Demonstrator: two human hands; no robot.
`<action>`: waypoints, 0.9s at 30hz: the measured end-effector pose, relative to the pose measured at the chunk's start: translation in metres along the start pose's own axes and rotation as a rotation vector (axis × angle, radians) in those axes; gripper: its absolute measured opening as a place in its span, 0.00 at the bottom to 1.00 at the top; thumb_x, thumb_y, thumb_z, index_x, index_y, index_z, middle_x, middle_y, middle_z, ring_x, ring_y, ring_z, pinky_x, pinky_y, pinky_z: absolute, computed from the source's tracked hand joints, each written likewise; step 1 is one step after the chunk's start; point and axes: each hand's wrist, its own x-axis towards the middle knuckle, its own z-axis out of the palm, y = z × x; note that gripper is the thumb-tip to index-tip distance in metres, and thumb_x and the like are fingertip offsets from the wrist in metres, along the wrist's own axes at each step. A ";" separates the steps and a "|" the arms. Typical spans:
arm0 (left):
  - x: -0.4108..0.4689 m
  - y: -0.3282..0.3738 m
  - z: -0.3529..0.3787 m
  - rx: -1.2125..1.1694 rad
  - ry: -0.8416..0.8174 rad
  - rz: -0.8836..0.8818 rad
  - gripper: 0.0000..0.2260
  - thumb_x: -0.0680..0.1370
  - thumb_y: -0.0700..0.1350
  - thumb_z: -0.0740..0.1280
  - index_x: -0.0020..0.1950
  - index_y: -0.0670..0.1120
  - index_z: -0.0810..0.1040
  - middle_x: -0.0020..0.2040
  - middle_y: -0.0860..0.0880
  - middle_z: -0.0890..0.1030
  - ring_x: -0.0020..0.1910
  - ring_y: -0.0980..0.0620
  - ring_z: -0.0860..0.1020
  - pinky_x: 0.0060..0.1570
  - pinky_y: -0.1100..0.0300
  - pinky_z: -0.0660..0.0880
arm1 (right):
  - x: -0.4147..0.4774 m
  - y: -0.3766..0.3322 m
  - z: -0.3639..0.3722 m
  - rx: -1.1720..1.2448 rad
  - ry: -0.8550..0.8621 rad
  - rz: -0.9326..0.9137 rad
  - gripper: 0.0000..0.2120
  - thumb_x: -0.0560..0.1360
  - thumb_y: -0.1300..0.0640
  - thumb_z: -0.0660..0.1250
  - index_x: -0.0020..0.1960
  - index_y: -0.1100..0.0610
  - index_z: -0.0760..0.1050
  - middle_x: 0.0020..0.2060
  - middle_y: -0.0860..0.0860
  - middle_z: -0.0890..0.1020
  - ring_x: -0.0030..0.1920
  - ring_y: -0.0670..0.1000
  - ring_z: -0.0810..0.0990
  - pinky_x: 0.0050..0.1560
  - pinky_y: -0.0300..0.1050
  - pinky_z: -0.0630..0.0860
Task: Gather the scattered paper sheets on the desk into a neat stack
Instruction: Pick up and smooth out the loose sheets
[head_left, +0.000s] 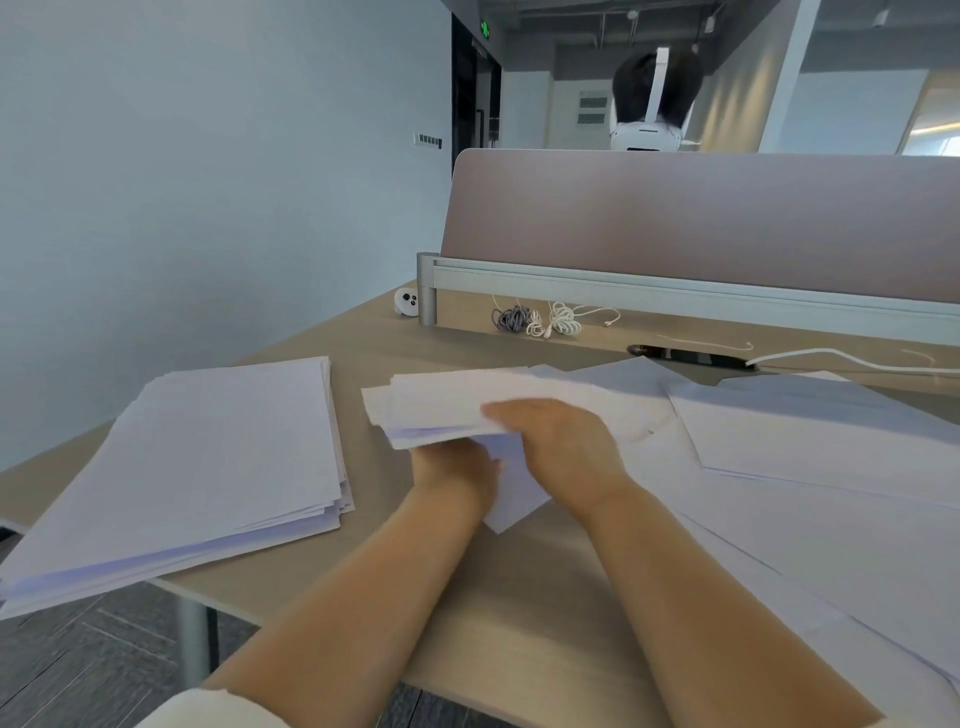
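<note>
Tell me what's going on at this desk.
A person is gathering paper at a desk. The left hand and right hand together hold a bundle of sheets near the middle of the desk. A thick stack lies to the left, its edges not quite flush. More loose sheets lie spread across the right side, not yet gathered.

Both bare forearms reach up from the lower edge of the frame and meet near its middle. The left hand (457, 467) goes under a bundle of sheets (441, 400), its fingers hidden beneath the paper. The right hand (566, 441), just beside it, lies on top, fingers (498, 413) curled over the sheets and pointing toward the left.
</note>
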 end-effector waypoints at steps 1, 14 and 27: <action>0.001 -0.001 -0.001 -0.072 0.025 0.017 0.19 0.82 0.51 0.50 0.65 0.43 0.72 0.63 0.43 0.76 0.62 0.44 0.74 0.60 0.52 0.68 | -0.002 -0.002 0.005 0.012 -0.088 0.012 0.18 0.69 0.57 0.58 0.50 0.52 0.84 0.42 0.52 0.86 0.41 0.54 0.85 0.38 0.48 0.82; 0.003 -0.013 0.009 0.046 -0.042 0.070 0.30 0.80 0.62 0.46 0.73 0.43 0.64 0.73 0.42 0.64 0.72 0.44 0.63 0.70 0.46 0.54 | -0.003 0.009 -0.018 0.021 0.156 0.579 0.36 0.77 0.68 0.57 0.75 0.48 0.42 0.36 0.53 0.72 0.34 0.52 0.72 0.36 0.43 0.65; 0.012 -0.021 0.006 -0.043 0.249 0.057 0.17 0.79 0.51 0.60 0.63 0.44 0.75 0.62 0.45 0.75 0.62 0.45 0.72 0.57 0.55 0.68 | 0.000 -0.014 -0.003 -0.145 -0.561 0.249 0.19 0.81 0.59 0.53 0.71 0.49 0.67 0.67 0.54 0.73 0.65 0.56 0.72 0.63 0.47 0.68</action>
